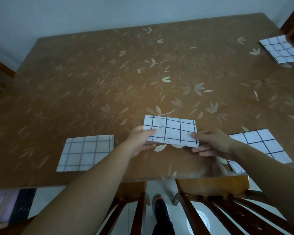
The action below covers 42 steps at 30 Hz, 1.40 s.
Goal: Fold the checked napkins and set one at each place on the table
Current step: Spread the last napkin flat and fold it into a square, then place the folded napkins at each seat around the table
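Checked napkin (171, 131), white with dark grid lines, folded to a long rectangle, is held between both hands over the near middle of the tabletop (109, 82). Its near edge is raised, with fingers under it; whether the far edge touches the cloth I cannot tell.

Left hand (139, 141): grip closed on the napkin's near-left corner, thumb on top, fingers beneath.

Right hand (212, 143): grip closed on the near-right corner in the same way, thumb on top, fingers curled below.

Second napkin (86, 153) lies flat and folded to the left of the left forearm, near the front edge. Third napkin (260, 145) lies flat to the right, turned at an angle, with the right forearm crossing over part of it. Fourth napkin (280, 49) lies folded at the far right side, well apart from the others and partly cut off by dark wood at the frame edge.

The tabletop cover is brown with a pale leaf print. Two wooden chairs (210, 185) stand pushed in at the near side, and a shoe (159, 206) shows on the tiled floor between them.
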Each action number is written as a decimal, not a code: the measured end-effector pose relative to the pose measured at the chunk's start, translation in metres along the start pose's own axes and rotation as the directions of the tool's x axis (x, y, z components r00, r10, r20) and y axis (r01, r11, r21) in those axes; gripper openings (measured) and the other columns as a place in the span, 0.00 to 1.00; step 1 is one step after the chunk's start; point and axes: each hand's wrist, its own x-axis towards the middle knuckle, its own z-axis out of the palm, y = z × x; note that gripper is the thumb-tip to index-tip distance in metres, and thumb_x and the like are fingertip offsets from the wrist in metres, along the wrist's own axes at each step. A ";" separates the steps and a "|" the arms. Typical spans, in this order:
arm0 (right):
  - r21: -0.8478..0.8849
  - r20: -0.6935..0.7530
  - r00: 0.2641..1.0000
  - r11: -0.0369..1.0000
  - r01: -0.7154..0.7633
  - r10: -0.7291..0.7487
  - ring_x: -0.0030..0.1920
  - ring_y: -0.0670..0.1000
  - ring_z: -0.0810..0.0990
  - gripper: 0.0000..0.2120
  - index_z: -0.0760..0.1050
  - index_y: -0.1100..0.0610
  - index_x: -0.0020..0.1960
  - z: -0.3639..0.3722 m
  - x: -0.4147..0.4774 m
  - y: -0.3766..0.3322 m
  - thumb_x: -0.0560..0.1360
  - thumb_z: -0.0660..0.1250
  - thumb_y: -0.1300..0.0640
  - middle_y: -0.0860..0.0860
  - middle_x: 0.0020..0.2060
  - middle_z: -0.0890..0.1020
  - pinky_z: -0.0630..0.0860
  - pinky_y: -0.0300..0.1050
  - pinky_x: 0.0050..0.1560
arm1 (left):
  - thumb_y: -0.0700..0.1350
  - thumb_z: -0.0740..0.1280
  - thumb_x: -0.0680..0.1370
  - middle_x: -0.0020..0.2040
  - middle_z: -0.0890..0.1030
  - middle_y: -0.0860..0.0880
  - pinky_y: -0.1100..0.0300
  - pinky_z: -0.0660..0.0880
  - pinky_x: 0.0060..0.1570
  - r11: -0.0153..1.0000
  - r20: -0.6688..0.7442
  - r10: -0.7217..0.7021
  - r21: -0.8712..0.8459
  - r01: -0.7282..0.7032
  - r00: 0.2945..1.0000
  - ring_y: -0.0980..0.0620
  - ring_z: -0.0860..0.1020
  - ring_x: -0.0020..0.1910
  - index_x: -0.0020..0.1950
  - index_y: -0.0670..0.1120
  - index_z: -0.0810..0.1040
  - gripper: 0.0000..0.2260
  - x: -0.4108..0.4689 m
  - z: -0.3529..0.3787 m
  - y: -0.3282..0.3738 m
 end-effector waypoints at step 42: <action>-0.319 0.233 0.797 0.730 0.604 -0.557 0.27 0.50 0.72 0.06 0.80 0.61 0.43 0.358 -0.225 -0.051 0.77 0.67 0.61 0.59 0.36 0.83 0.68 0.43 0.30 | 0.43 0.66 0.80 0.34 0.83 0.49 0.62 0.73 0.29 0.916 -0.601 0.354 0.070 -0.394 0.716 0.55 0.77 0.28 0.57 0.40 0.80 0.09 -0.369 -0.291 -0.091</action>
